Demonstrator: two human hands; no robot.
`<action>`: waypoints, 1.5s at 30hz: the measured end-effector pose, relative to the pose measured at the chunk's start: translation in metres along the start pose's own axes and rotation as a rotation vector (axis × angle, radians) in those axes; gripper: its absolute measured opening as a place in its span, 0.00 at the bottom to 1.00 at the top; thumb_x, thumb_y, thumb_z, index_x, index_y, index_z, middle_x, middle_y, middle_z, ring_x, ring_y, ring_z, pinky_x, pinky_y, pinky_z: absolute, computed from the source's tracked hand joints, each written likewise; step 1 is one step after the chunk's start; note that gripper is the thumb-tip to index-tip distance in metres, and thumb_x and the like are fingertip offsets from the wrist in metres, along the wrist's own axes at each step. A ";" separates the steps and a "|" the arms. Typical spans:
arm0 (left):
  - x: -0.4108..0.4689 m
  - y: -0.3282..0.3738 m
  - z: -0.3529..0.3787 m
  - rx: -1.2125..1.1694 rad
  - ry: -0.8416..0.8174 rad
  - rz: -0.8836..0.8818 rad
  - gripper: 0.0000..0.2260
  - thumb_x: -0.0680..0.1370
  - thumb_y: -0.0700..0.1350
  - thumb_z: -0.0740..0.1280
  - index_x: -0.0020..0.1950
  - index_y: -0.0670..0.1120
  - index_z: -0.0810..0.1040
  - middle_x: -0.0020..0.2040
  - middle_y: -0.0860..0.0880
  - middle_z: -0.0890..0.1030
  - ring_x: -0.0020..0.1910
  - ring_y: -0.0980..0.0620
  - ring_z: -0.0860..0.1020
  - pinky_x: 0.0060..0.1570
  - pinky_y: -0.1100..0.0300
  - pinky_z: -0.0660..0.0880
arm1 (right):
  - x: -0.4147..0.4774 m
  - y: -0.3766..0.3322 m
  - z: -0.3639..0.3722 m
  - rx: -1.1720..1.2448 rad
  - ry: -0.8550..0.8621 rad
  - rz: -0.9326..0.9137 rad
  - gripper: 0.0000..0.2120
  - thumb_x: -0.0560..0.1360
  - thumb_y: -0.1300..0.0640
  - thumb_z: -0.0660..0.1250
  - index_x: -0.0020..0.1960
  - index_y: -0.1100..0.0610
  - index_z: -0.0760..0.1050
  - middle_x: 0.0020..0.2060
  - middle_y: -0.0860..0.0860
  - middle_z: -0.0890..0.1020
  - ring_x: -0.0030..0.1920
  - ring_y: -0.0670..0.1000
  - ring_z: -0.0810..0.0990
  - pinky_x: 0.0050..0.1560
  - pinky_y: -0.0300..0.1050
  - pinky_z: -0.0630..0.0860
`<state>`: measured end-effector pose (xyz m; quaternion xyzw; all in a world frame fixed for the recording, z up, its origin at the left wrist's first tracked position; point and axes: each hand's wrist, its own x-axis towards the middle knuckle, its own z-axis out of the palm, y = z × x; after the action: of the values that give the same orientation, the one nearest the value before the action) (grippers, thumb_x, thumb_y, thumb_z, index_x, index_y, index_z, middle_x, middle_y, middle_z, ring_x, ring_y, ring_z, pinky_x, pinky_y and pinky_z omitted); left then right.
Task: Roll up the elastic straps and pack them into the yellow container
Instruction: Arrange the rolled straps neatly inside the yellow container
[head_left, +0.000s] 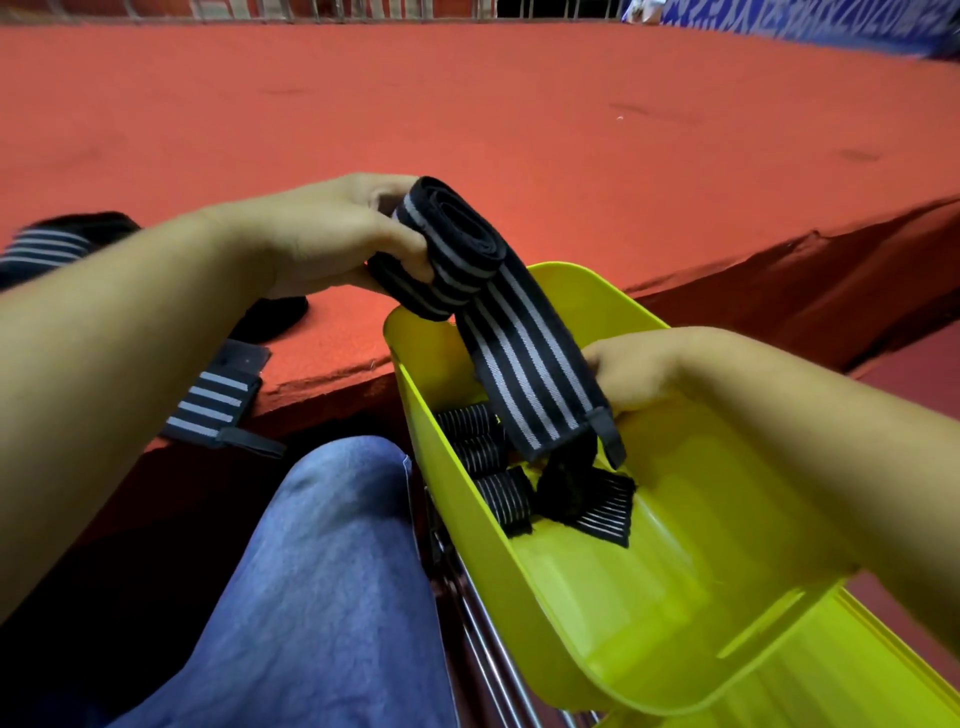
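Yellow plastic container (649, 561) holds rolled black-and-grey straps (470, 441); left hand (332, 234) grips a half-rolled striped elastic strap (452, 244), right hand (639, 364) grip hidden, loose strap (213, 402) left.

strap (519, 358): black, grey-white stripes | container (701, 597): yellow-green | floor (467, 119): orange-red | trousers (322, 582): probably blue denim

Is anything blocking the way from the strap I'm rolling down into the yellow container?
Nothing visible does. The strap hangs right over the open yellow container, its tail dangling inside; rolled straps sit along one wall, leaving bare floor.
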<state>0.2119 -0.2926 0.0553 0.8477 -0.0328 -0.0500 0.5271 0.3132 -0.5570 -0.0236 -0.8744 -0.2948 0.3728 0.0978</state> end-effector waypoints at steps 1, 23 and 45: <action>-0.002 0.001 0.001 -0.014 0.020 0.001 0.18 0.79 0.29 0.63 0.58 0.50 0.81 0.55 0.48 0.87 0.58 0.49 0.85 0.56 0.54 0.82 | -0.003 -0.002 0.001 0.028 -0.008 -0.009 0.11 0.78 0.60 0.72 0.41 0.46 0.82 0.43 0.46 0.87 0.45 0.46 0.84 0.56 0.51 0.82; -0.024 0.004 -0.037 -0.421 0.392 -0.022 0.16 0.77 0.36 0.51 0.47 0.46 0.78 0.36 0.50 0.83 0.37 0.51 0.83 0.40 0.55 0.83 | 0.004 0.008 0.016 -0.311 -0.078 0.163 0.09 0.76 0.50 0.78 0.44 0.51 0.79 0.41 0.45 0.82 0.42 0.49 0.81 0.41 0.42 0.76; -0.059 0.021 -0.023 -0.291 0.163 0.072 0.15 0.69 0.40 0.62 0.56 0.41 0.75 0.45 0.42 0.81 0.44 0.46 0.82 0.38 0.55 0.80 | -0.049 -0.106 -0.040 0.887 0.311 -0.594 0.23 0.71 0.54 0.62 0.64 0.51 0.81 0.54 0.52 0.88 0.56 0.52 0.85 0.61 0.50 0.76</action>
<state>0.1556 -0.2753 0.0870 0.7621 -0.0129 0.0337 0.6465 0.2682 -0.4987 0.0752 -0.6733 -0.3256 0.2843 0.5998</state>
